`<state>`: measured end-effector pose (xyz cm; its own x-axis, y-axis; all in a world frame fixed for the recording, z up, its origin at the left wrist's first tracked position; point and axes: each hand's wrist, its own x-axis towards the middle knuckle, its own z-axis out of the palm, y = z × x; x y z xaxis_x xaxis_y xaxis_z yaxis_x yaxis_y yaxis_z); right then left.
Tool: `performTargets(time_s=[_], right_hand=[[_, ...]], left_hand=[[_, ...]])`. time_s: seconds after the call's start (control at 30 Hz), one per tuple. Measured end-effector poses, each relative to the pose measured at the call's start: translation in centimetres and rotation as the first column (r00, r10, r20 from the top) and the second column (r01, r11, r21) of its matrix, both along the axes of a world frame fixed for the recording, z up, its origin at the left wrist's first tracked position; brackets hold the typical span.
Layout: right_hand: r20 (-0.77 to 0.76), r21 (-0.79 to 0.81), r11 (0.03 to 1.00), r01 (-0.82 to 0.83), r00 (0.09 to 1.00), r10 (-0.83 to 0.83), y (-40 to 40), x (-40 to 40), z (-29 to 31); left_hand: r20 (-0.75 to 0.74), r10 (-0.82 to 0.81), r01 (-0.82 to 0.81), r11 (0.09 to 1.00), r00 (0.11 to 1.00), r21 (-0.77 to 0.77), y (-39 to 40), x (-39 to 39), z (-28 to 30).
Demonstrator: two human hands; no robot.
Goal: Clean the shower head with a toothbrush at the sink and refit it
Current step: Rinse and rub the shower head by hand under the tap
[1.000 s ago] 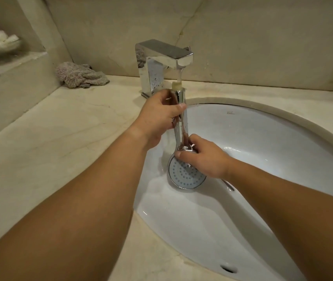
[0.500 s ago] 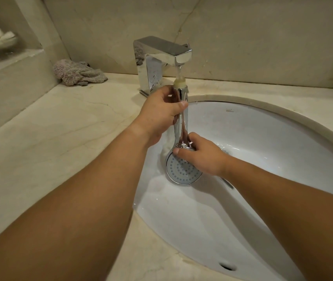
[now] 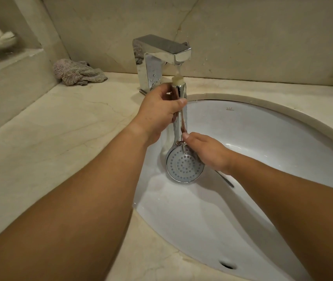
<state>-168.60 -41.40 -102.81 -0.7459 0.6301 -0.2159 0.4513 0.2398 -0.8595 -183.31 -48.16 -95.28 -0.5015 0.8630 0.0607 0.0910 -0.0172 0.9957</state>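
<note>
Your left hand [image 3: 157, 112] keeps its grip curled round the shower head [image 3: 184, 163] handle under the tap [image 3: 161, 51], while your right hand [image 3: 206, 153], holding its neck, has slid aside, baring the nozzle face for rinsing.

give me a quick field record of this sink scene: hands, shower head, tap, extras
left hand: grips the handle of the chrome round-faced shower head
right hand: grips the neck just above the face
shower head: upright over the white oval basin, inlet end up under the spout, face towards the camera
tap: square chrome tap, thin stream running
extras: crumpled grey cloth on the beige stone counter
</note>
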Motion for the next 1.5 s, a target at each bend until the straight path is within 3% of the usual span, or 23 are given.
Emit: performTargets(time_s=[1.5], right_hand=[[-0.017,-0.002,1.000,0.029,0.999,-0.029,-0.21,-0.36,0.05]], left_hand=[[-0.007,0.007,-0.007,1.000,1.000,0.023,0.16,-0.14,-0.16]])
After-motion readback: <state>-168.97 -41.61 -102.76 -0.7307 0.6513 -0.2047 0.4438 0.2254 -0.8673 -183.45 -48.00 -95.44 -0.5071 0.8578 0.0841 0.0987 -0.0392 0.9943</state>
